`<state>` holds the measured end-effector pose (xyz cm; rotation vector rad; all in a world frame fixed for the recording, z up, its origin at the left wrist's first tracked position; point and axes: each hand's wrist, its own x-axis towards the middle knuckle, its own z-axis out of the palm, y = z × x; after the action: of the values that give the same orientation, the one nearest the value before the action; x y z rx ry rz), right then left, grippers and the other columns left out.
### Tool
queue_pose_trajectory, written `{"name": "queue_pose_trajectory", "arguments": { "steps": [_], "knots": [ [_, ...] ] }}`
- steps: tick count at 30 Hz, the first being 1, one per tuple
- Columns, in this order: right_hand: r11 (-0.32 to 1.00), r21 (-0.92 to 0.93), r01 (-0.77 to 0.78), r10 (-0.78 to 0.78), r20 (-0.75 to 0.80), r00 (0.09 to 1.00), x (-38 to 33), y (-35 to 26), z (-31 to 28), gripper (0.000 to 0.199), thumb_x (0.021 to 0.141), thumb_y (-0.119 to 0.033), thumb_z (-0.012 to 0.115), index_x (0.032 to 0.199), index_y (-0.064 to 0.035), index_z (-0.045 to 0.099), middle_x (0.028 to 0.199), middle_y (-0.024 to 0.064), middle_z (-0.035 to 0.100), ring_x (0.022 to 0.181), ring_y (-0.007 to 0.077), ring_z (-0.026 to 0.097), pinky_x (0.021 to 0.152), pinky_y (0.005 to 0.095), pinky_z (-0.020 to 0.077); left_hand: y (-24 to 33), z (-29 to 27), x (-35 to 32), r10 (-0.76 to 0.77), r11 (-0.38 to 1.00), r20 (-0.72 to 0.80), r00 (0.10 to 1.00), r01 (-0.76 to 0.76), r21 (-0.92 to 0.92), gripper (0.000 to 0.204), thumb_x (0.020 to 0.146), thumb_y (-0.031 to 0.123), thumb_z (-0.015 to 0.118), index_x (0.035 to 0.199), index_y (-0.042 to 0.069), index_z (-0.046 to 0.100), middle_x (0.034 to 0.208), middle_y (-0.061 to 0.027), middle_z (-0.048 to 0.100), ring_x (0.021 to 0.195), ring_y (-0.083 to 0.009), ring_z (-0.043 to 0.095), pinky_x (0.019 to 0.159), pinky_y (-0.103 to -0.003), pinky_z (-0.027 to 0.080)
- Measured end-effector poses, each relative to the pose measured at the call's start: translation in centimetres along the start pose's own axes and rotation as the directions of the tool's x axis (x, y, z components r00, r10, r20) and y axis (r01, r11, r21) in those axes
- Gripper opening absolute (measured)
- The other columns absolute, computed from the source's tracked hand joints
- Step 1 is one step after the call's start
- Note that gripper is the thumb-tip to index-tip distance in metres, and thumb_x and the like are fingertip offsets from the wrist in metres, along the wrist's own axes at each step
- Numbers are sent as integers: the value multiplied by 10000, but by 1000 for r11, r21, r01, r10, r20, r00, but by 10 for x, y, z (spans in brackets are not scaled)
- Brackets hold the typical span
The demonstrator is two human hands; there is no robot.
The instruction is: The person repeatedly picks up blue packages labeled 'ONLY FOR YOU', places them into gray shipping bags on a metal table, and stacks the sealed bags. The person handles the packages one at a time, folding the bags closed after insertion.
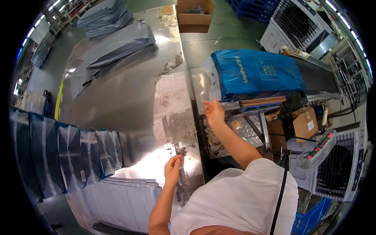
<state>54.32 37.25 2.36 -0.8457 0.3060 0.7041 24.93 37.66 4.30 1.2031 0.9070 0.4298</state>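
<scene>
My right hand is raised with the palm open and the fingers apart, just below the near left corner of a blue plastic bag package. The package lies at the start of a dark conveyor belt, and its clear flap hangs toward my hand without touching it. My left hand hovers low over the worn metal table; its fingertips are pinched together and nothing shows between them. Beside that hand lies a stack of white flat mailer bags.
A row of dark blue garments in clear bags lines the table's left edge. Grey mailer bags lie at the far end, by an open cardboard box. At the right are a device with red digits, a cardboard box and an air cooler.
</scene>
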Motion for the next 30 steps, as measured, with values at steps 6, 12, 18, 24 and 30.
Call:
{"name": "queue_pose_trajectory", "arguments": {
  "steps": [6,12,18,24,30],
  "knots": [
    [969,-166,182,-168,94,981,30,15,33,319,946,-289,357,911,9,465,767,151,615,567,127,554,469,198,404,-20,-46,-62,-81,996,-205,975,70,-64,180,875,79,482,978,-12,599,889,-66,627,805,-114,576,731,-235,451],
    [956,-248,-156,184,93,979,-10,143,133,409,940,-389,320,1029,-40,513,744,87,629,517,82,491,421,182,349,-37,-73,-101,-210,973,-323,923,165,-162,180,873,76,490,972,-29,597,908,-72,624,839,-122,583,769,-236,451],
    [842,-153,-517,513,526,679,-126,264,322,277,869,-330,481,1019,-109,551,898,49,613,651,111,542,534,231,434,-21,-92,-41,-89,991,-383,919,120,58,203,880,138,487,978,-1,597,882,-53,621,823,-118,575,723,-256,450],
    [523,-125,843,94,992,89,-153,128,290,281,788,-200,592,1004,-20,605,1089,131,574,1023,256,536,869,353,418,-11,-114,-17,-96,995,-509,856,90,-37,338,892,229,464,1136,3,524,1119,-97,534,1063,-178,484,894,-315,402],
    [172,-732,659,498,642,582,78,49,198,572,896,-431,404,1275,-2,400,1321,132,402,1228,241,365,1009,307,279,-6,-110,29,-131,965,-436,890,13,-262,581,907,403,368,1345,31,280,1405,-109,257,1308,-227,224,1049,-347,199]
  ]
}}
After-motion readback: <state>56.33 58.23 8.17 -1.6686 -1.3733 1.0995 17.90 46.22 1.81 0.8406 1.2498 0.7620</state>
